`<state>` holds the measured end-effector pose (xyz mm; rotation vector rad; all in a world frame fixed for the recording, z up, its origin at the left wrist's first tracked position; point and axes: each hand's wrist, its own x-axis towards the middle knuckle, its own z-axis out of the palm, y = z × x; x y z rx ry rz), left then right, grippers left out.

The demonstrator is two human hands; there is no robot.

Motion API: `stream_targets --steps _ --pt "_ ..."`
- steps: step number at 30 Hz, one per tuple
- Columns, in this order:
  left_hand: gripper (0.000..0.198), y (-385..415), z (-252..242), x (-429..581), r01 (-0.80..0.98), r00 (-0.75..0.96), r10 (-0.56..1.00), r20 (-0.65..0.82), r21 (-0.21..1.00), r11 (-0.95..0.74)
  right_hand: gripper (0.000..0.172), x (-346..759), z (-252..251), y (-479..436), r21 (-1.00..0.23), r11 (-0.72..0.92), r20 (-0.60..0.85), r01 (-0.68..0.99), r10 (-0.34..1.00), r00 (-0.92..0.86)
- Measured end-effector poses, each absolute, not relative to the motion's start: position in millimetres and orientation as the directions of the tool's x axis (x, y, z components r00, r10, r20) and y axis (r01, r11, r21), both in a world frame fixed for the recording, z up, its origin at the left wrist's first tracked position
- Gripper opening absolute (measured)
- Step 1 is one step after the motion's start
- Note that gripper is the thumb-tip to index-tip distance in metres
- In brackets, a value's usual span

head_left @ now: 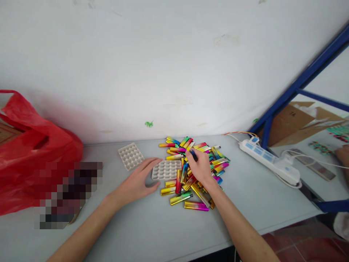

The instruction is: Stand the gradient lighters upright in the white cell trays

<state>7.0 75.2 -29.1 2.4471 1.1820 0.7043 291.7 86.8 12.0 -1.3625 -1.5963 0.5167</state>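
Note:
A heap of shiny multicoloured lighters (196,174) lies on the grey table (152,225). My right hand (200,167) hovers over the heap with its fingers pinched on a dark blue lighter (193,154). A white tray with rows of hollows (167,170) rests against the left side of the heap. My left hand (136,180) lies at that tray's left edge, fingers stretched and touching it. A second white tray (131,155) sits further back to the left.
A red plastic bag (32,153) fills the left end of the table. A white power strip (268,160) with cables lies at the right. Behind it stand a blue metal frame (297,87) and cardboard boxes. Another person's hand (343,154) shows at the far right.

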Motion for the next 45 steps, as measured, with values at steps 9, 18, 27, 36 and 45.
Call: stream_targets --steps 9,18,27,36,45 --pt "0.075 78.6 -31.1 1.5 0.628 0.47 0.849 0.243 0.584 -0.515 0.039 295.6 5.5 85.2 -0.802 0.3 0.333 0.517 0.943 -0.031" --pt "0.115 85.1 -47.3 -3.2 0.349 0.362 0.918 0.164 0.889 -0.296 0.047 274.0 20.3 85.2 -0.684 0.489 0.36 0.54 0.871 -0.333" --pt "0.13 86.5 -52.7 -2.0 0.314 0.353 0.92 0.167 0.906 -0.284 0.026 239.4 3.4 115.3 -0.5 0.628 0.313 0.596 0.773 -0.553" --pt "0.125 87.0 -52.5 -2.1 0.298 0.376 0.908 0.187 0.903 -0.309 0.026 241.5 9.0 122.2 -0.316 0.713 0.24 0.626 0.698 -0.674" --pt "0.13 89.4 -55.6 -2.1 0.326 0.353 0.921 0.162 0.902 -0.283 0.032 227.5 2.2 137.3 -0.33 0.684 0.19 0.65 0.723 -0.664"
